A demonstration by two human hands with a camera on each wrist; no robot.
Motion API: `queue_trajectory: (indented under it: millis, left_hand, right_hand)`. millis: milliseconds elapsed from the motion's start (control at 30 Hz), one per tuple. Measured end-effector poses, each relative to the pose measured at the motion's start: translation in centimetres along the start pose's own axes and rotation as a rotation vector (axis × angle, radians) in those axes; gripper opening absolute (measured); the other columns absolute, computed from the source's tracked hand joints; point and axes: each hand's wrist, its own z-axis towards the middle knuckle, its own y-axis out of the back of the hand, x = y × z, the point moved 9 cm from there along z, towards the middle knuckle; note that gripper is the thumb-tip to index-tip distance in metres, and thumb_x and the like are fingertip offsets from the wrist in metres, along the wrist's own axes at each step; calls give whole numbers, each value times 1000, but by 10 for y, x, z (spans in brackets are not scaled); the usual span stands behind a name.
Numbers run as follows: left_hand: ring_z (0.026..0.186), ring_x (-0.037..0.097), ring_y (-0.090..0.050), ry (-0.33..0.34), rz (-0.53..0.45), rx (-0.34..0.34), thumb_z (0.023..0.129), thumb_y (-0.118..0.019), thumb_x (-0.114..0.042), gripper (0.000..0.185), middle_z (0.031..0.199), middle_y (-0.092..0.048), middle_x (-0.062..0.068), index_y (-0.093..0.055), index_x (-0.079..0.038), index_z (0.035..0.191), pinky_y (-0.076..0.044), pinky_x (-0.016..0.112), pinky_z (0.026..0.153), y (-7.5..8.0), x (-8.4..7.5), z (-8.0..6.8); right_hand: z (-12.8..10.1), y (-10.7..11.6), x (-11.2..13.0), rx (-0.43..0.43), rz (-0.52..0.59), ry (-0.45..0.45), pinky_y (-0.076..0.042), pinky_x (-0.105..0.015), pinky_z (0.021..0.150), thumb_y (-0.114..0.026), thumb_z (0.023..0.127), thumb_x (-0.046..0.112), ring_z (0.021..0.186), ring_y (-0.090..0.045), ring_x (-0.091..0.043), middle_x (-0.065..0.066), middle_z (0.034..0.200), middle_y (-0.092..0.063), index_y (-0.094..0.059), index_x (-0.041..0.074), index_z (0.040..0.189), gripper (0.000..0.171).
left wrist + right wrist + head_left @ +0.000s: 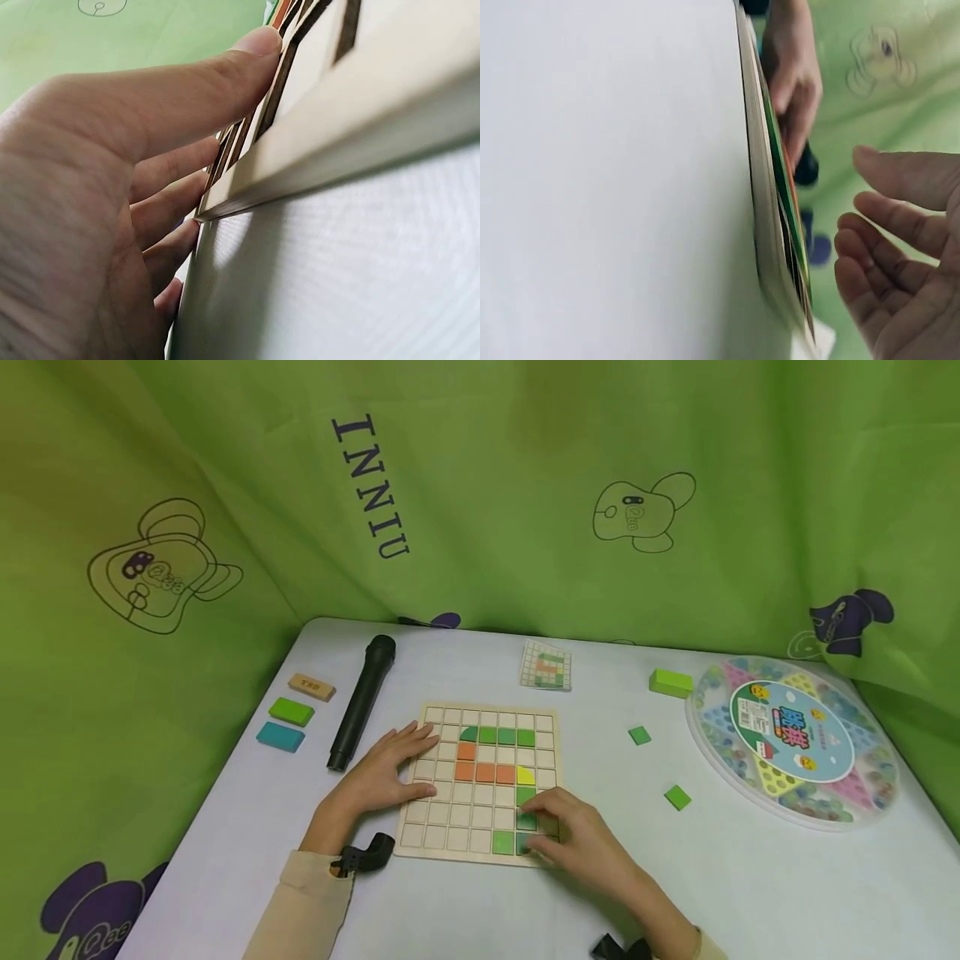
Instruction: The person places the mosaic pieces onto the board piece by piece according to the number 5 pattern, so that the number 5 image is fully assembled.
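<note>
A wooden grid board (pixel 461 814) lies on the white table with small coloured tiles in some of its squares. Green tiles (pixel 487 736) form a row near the top, orange tiles (pixel 485 772) sit below, and a yellow rounded tile (pixel 525 775) ends the orange row. More green tiles (pixel 503 842) lie at the lower right. My left hand (pixel 378 774) rests on the board's left edge, fingers spread and thumb on the rim (pixel 315 150). Over the lower right corner hovers my right hand (pixel 585 839); its loosely bent fingers (pixel 889 274) hold nothing in the right wrist view.
Two loose green tiles (pixel 640 735) lie right of the board, near a green block (pixel 671 682) and a round clear-lidded box (pixel 795 743). A patterned card (pixel 546 666) lies behind. At left are a black microphone (pixel 362 702) and wooden, green and blue blocks (pixel 281 737).
</note>
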Motion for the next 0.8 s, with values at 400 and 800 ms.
queue_trajectory:
  millis: [400,800]
  left_hand:
    - [144,32,-23,-25,10,-4,77,-75,-44,80,152,-33,10,-44,-10,142,-14,53,118,0,-2,0]
    - [144,31,-23,-17,7,-10,76,-75,-44,80,152,-34,9,-44,-10,142,-14,53,118,0,-1,-1]
  right_hand:
    - [9,108,-75,-195,-217,-116,-51,-52,88,-72,81,6,103,-60,-33,-15,116,-62,-61,1,120,41]
    - [27,141,-141,-6,-186,-279,-49,-56,90,-55,89,-3,110,-53,-48,-30,124,-49,-52,-7,128,40]
